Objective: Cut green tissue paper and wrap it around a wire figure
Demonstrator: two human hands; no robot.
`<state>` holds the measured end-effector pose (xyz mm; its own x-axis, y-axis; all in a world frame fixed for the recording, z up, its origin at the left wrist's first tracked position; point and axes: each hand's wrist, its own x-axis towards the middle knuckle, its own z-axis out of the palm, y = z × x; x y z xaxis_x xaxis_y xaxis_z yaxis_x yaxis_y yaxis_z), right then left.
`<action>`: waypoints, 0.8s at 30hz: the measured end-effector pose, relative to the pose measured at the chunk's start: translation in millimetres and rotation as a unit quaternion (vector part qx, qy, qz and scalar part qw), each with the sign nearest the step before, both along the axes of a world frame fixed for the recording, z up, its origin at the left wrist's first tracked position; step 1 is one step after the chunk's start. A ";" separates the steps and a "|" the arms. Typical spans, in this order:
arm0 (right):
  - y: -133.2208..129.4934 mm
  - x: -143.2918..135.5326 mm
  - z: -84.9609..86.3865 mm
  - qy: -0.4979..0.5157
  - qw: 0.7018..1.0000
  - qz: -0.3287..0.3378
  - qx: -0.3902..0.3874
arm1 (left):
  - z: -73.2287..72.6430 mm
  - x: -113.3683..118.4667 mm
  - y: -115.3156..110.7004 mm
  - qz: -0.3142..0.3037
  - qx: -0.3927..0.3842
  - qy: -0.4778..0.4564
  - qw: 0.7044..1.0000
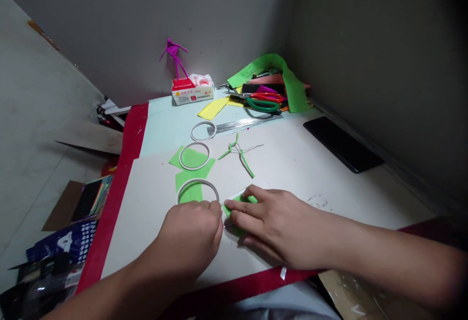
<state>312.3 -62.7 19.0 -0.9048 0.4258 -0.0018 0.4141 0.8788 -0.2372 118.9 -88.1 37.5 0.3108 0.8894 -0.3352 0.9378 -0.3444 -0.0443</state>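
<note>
My left hand (192,237) is closed in a fist at the near edge of a thin white tape ring (218,190); whatever its fingers hold is hidden. Beside it, my right hand (272,222) presses its bent fingers onto a small green crepe paper piece (237,197), with a pale edge showing along it. Two more white rings, one mid-table (208,156) and one farther back (191,130), line up behind the first. Green paper pieces (208,164) lie under the nearer rings. Beyond my right hand is a green-wrapped wire figure (246,164) with bare twisted wire ends.
Thin metal wires (241,125) lie across the back. Behind them are green-handled scissors (263,105), red-handled pliers or scissors (268,96), a yellow strip (214,109) and a long green strip (298,90). A purple figure (172,51) stands on a small box (193,90). A black phone (341,143) lies right.
</note>
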 end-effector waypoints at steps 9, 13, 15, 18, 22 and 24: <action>-4.2 -9.4 7.7 -0.007 1.000 0.006 0.025 | 5.7 2.6 1.7 0.025 -0.045 -0.003 0.999; -4.7 -4.0 10.1 0.017 1.000 -0.013 0.004 | 7.0 3.8 2.5 0.018 -0.035 0.002 0.999; -4.3 3.2 10.1 0.049 0.998 -0.027 0.011 | 6.9 3.4 2.6 0.014 -0.025 0.000 1.000; -5.5 14.8 5.4 0.084 0.993 -0.070 0.041 | 5.8 1.9 3.1 0.015 -0.015 -0.006 1.000; -9.6 22.1 -6.0 0.079 0.991 -0.109 0.020 | 4.9 1.3 4.3 0.025 -0.016 -0.012 0.999; -11.1 22.5 -9.6 0.077 0.991 -0.112 0.019 | 5.2 1.7 4.5 0.029 -0.018 -0.013 0.999</action>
<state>334.7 -73.8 9.3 -0.7760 0.6131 0.1481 0.5611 0.7783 -0.2819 120.6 -83.6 42.6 0.2677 0.8938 -0.3597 0.9569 -0.2902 -0.0087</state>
